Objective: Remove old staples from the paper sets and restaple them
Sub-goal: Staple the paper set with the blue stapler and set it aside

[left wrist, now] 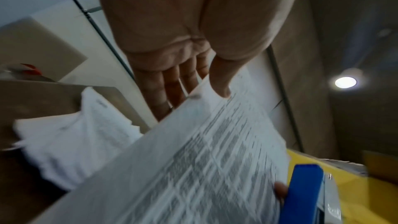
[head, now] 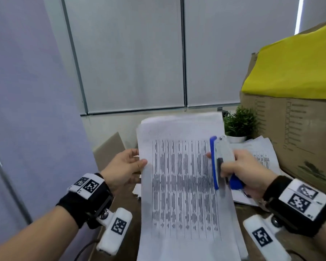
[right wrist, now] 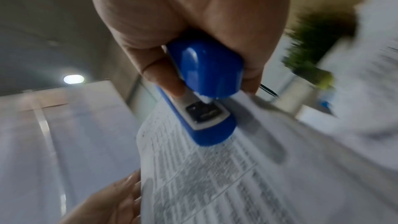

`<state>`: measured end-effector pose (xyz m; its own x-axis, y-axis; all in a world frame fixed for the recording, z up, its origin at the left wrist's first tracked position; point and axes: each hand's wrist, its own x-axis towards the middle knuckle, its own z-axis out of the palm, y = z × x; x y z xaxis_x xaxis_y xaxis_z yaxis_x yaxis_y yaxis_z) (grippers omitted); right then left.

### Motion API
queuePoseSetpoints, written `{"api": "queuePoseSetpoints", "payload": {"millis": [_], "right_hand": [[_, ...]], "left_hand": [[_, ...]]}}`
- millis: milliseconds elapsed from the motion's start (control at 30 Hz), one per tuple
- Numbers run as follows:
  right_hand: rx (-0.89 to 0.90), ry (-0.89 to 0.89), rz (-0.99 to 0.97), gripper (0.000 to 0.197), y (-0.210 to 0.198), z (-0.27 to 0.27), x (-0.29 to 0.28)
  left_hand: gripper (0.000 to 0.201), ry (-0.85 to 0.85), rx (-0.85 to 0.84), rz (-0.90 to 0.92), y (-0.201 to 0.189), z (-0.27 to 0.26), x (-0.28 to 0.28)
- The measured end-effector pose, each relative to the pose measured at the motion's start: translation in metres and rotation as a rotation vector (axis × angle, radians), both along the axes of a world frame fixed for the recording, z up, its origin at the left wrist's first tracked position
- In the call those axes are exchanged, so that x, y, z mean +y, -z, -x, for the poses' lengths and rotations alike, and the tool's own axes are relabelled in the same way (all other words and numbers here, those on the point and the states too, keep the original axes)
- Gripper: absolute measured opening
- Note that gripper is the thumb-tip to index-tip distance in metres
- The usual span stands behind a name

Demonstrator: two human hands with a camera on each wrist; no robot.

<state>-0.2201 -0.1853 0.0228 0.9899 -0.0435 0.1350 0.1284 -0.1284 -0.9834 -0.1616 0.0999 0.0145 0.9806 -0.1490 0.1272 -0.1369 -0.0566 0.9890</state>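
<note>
an office, it seems. roller blinds [head: 132,53] cover the windows. printed papers [head: 260,153], a cardboard box [head: 297,132] and a potted plant [head: 239,123] crowd the surface.

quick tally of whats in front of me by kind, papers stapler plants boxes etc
stapler: 1, blue, gripped in the right hand
paper sets: 3, a held paper set pinched by the left hand, a stack on the desk at right, a pile at left
potted plant: 1
cardboard box: 1
yellow cloth: 1
total: 7
</note>
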Motion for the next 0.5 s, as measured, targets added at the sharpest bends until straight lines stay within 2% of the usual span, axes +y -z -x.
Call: {"api": "queuePoseSetpoints", "payload": {"millis": [67,133,200,300,400,433,500], "right_hand": [[-0.153,0.042,0.036,0.029,-0.024,0.001,0.006],[-0.280,0.040,0.009,0.034,-0.045,0.004,0.016],[-0.342,0.005,-0.028,0.041,-0.053,0.011,0.024],[-0.311,-0.023,0.016,0.046,-0.038,0.017,0.028],[-0.228,0.016,0.040,0.062,-0.012,0.017,0.020],[-0.207,0.027,0.027,0.063,-0.005,0.017,0.017],[-0.194,0.048,0.003,0.059,0.002,0.019,0.014]], "left_hand": [[0.022,-0.052,-0.128,-0.012,-0.018,0.000,-0.007],[0.020,-0.133,-0.297,-0.034,-0.038,0.004,-0.019],[0.030,-0.165,-0.406,-0.035,-0.049,0.010,-0.032],[0.038,-0.213,-0.385,-0.030,-0.038,0.016,-0.040],[0.068,-0.287,-0.340,-0.126,-0.017,0.019,-0.037],[0.064,-0.286,-0.356,-0.106,-0.013,0.020,-0.037],[0.038,-0.283,-0.402,-0.072,-0.008,0.020,-0.036]]}}
